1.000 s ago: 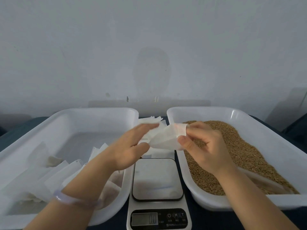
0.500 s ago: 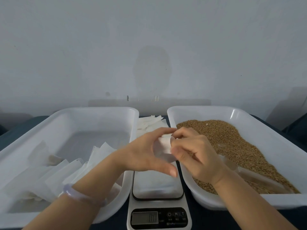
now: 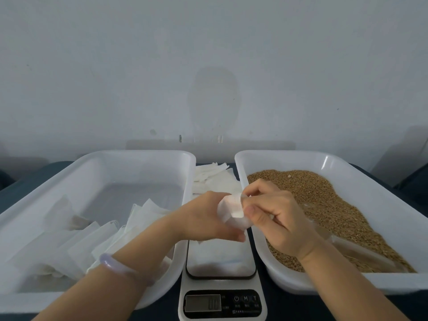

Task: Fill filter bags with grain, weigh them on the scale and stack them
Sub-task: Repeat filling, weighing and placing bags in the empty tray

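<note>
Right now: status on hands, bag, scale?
Left hand and right hand both pinching one empty filter bag above the scale. Scale platform bare. Grain untouched in right tray; nothing blocking.

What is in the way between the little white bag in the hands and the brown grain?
Nothing visible. Both hands, left and right, hold the small white filter bag above the near-left rim of the white plastic tray; the brown grain lies open just beyond.

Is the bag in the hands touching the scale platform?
Apart. The head view shows the filter bag held up above the scale platform.
</note>
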{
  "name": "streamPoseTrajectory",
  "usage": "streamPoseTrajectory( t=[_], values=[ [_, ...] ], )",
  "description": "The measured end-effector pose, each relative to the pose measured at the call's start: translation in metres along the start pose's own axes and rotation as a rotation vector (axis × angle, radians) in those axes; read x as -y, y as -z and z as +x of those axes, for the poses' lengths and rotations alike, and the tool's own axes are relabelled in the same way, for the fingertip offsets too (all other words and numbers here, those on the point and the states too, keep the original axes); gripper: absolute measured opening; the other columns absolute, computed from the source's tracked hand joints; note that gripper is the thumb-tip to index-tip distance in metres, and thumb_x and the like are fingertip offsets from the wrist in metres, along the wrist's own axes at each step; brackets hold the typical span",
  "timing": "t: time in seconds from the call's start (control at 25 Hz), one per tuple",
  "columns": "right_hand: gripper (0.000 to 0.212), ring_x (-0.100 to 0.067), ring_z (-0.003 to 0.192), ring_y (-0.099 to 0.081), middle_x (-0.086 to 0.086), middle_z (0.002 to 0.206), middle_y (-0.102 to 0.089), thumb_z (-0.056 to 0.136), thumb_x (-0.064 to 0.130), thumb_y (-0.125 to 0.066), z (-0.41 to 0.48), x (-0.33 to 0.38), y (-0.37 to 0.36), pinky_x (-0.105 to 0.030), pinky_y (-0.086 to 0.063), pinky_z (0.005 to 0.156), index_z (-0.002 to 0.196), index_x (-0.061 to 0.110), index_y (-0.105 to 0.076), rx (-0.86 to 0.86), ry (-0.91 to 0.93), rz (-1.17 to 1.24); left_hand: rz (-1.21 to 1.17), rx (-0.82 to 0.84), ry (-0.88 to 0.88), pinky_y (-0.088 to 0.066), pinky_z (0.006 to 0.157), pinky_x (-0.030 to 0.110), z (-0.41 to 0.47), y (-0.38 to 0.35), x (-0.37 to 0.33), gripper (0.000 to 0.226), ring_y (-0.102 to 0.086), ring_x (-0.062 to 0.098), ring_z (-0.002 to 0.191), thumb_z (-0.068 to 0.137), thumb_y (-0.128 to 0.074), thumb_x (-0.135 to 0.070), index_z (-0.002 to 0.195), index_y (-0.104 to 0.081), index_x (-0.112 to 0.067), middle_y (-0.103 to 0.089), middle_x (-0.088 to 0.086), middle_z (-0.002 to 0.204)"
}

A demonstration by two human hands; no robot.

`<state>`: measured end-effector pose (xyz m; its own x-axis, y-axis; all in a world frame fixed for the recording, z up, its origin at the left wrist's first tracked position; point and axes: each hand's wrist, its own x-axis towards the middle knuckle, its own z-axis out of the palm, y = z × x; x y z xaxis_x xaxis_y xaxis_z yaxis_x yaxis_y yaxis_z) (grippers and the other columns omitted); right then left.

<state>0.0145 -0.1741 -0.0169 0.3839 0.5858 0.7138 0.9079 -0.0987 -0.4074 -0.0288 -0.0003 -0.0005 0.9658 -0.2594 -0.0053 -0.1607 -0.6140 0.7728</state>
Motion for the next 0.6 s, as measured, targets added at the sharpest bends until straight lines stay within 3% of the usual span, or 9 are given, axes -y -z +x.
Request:
streamPoseTrajectory(
  t=[0.08, 0.16, 0.24, 0.32, 0.4, 0.44, 0.52, 0.6],
  values=[
    [0.036, -0.003, 0.066, -0.056, 0.006, 0.07, -0.06, 0.094, 0.032, -0.044, -0.002, 0.001, 0.004, -0.016, -0.04, 0.063, 0.075, 0.017, -0.07, -0.056, -0.071, 0.025, 0.012, 0.034, 0.052, -0.054, 0.071, 0.053, 0.002, -0.002, 0.004, 0.017, -0.068, 0.033, 0.076, 0.072, -0.077, -0.018, 0.08, -0.063, -0.015, -0.071, 0.009, 0.076],
    [0.029, -0.001, 0.06, -0.059, 0.006, 0.071, -0.068, 0.094, 0.039, -0.046, -0.002, -0.002, 0.025, -0.014, -0.045, 0.058, 0.087, 0.026, -0.071, -0.192, -0.267, 0.116, -0.006, 0.011, 0.045, -0.054, 0.069, 0.051, 0.001, -0.003, 0.007, 0.013, -0.067, 0.021, 0.067, 0.072, -0.076, -0.02, 0.078, -0.064, -0.018, -0.07, 0.002, 0.069],
    [0.021, -0.001, 0.076, -0.065, 0.012, 0.079, -0.071, 0.09, 0.044, -0.048, -0.007, -0.014, 0.059, -0.017, -0.051, 0.071, 0.091, 0.036, -0.067, -0.208, -0.515, 0.024, -0.04, -0.029, 0.016, -0.055, 0.067, 0.051, -0.001, -0.003, 0.008, 0.017, -0.066, 0.018, 0.066, 0.069, -0.077, -0.026, 0.079, -0.065, -0.019, -0.07, 0.002, 0.069],
    [0.018, -0.006, 0.1, -0.063, 0.015, 0.1, -0.069, 0.09, 0.037, -0.053, -0.026, -0.037, 0.097, -0.022, -0.049, 0.084, 0.106, 0.037, -0.061, 0.144, -0.809, -0.321, -0.085, -0.057, -0.006, -0.055, 0.066, 0.049, 0.0, 0.0, 0.007, 0.021, -0.065, 0.018, 0.065, 0.066, -0.078, -0.028, 0.08, -0.065, -0.021, -0.069, 0.002, 0.068],
    [0.043, -0.011, 0.115, -0.056, 0.008, 0.125, -0.059, 0.085, 0.045, -0.062, -0.053, -0.053, 0.122, -0.028, -0.045, 0.097, 0.124, 0.028, -0.055, 0.544, -1.107, -0.528, -0.14, -0.054, -0.019, -0.055, 0.066, 0.047, 0.001, 0.001, 0.006, 0.026, -0.063, 0.016, 0.062, 0.065, -0.081, -0.027, 0.083, -0.062, -0.026, -0.068, 0.001, 0.069],
    [0.052, -0.01, 0.113, -0.056, 0.008, 0.124, -0.059, 0.078, 0.054, -0.065, -0.065, -0.057, 0.129, -0.029, -0.045, 0.098, 0.122, 0.027, -0.057, 0.646, -1.193, -0.538, -0.168, -0.044, -0.015, -0.054, 0.065, 0.047, 0.001, 0.0, 0.007, 0.03, -0.061, 0.017, 0.061, 0.064, -0.081, -0.028, 0.086, -0.061, -0.027, -0.067, 0.002, 0.07],
    [0.046, -0.005, 0.104, -0.059, 0.016, 0.11, -0.062, 0.069, 0.058, -0.071, -0.077, -0.059, 0.131, -0.028, -0.047, 0.094, 0.106, 0.033, -0.063, 0.685, -1.22, -0.47, -0.203, -0.03, -0.005, -0.052, 0.062, 0.04, 0.003, -0.002, 0.007, 0.035, -0.059, 0.014, 0.06, 0.066, -0.082, -0.029, 0.092, -0.059, -0.03, -0.065, -0.002, 0.069],
    [0.025, -0.002, 0.095, -0.06, 0.017, 0.097, -0.065, 0.071, 0.048, -0.076, -0.078, -0.057, 0.125, -0.023, -0.046, 0.083, 0.091, 0.036, -0.067, 0.66, -1.154, -0.442, -0.241, -0.047, 0.004, -0.051, 0.061, 0.029, 0.002, -0.003, 0.009, 0.035, -0.06, 0.009, 0.061, 0.068, -0.082, -0.029, 0.094, -0.059, -0.032, -0.063, -0.011, 0.067]
  ],
)
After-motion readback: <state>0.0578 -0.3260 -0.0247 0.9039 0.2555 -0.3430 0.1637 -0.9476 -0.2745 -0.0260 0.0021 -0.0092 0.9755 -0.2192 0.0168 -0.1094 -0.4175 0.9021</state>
